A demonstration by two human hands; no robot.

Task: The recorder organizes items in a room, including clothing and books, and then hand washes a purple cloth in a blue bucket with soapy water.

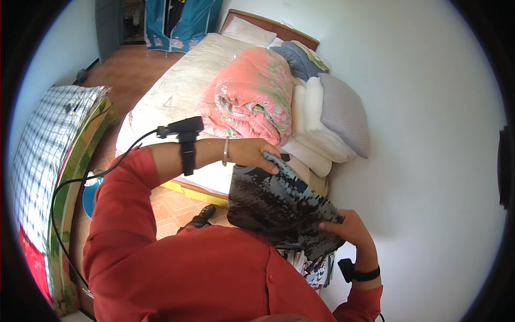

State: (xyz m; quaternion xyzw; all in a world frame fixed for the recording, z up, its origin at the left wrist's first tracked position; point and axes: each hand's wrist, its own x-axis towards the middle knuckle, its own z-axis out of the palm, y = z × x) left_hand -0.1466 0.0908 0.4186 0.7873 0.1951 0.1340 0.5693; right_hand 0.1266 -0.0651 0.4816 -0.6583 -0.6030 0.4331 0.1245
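The left hand (252, 152) grips the upper edge of a grey-and-black pixel-camouflage piece of fabric (276, 198), its thumb on the near face and most of its fingers hidden behind the cloth. The right hand (351, 228) pinches the lower right edge, thumb in front, the other fingers out of sight. The fabric hangs between both hands in front of the torso, above the near end of the bed; its folds make the garment type hard to tell, and its lower edge meets the red shirt (198, 273). A small dark object (285, 157) just beside the left fingers is too small to make out. Below the cloth, a cluttered black-and-white patterned pile (319, 273) is partly covered, its contents unclear. A black strapped device (187, 145) on the left forearm trails a black cable (123, 163); the right wrist wears a black band (366, 275). Beyond the cloth, the pale-sheeted bed (171, 86) carries a bundled coral floral quilt (247, 96), white folded bedding (311, 123) and a grey patterned pillow (346, 115), which hide much of its right side. At left stands a plaid-covered piece of furniture (48, 129), partly masking a blue basin (91, 198) on the reddish tiled floor (134, 61). A blue fabric wardrobe (188, 27) is cut off at the top; a white wall (413, 107) fills the right.
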